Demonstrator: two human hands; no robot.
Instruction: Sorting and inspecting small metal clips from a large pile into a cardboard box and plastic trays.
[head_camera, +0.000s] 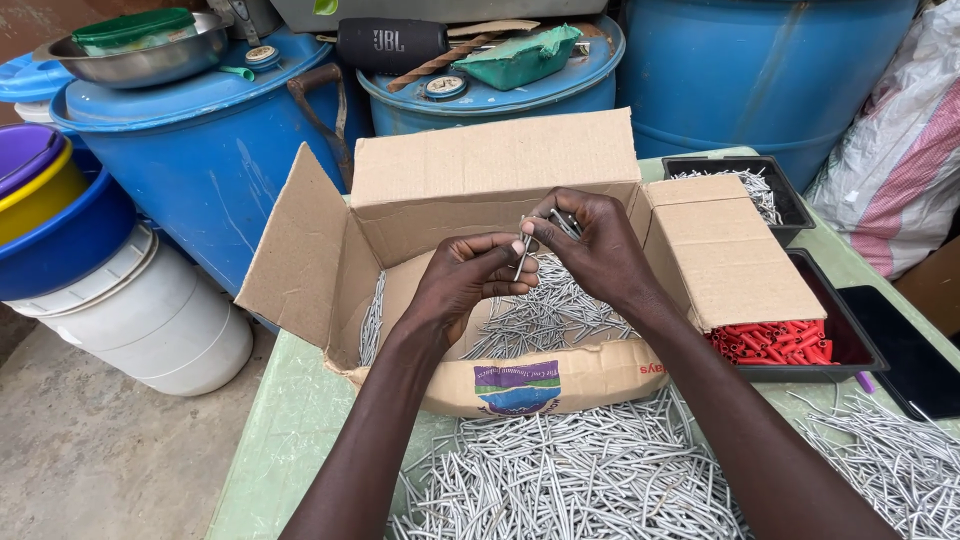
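Both hands meet over an open cardboard box (420, 215) that stands on a pale green counter (280, 420); the left hand (460, 285) and the right hand (595, 245) are close together, fingertips nearly touching, and between them they pinch a thin grey metal pin (523, 255), held roughly upright just above the box's interior; the right hand also appears to grip a few more such pins near its fingertips, though the count cannot be told. Inside the box lies a loose heap of grey pins (545, 315); a second, larger spread of the same pins (570, 470) covers the counter in front of the box, touching its front wall, and more pins (890, 460) lie at the right edge. To the right of the box sits a black tray (850, 345) holding short red tubes (775, 340), partly covered by the box's right flap; behind it a second black tray (790, 205) holds more grey pins. Beyond the counter stand blue plastic drums (215, 150); on one rests a steel bowl (150, 62), on another a black speaker (390, 42). At the left are stacked basins and a white bucket (150, 330).
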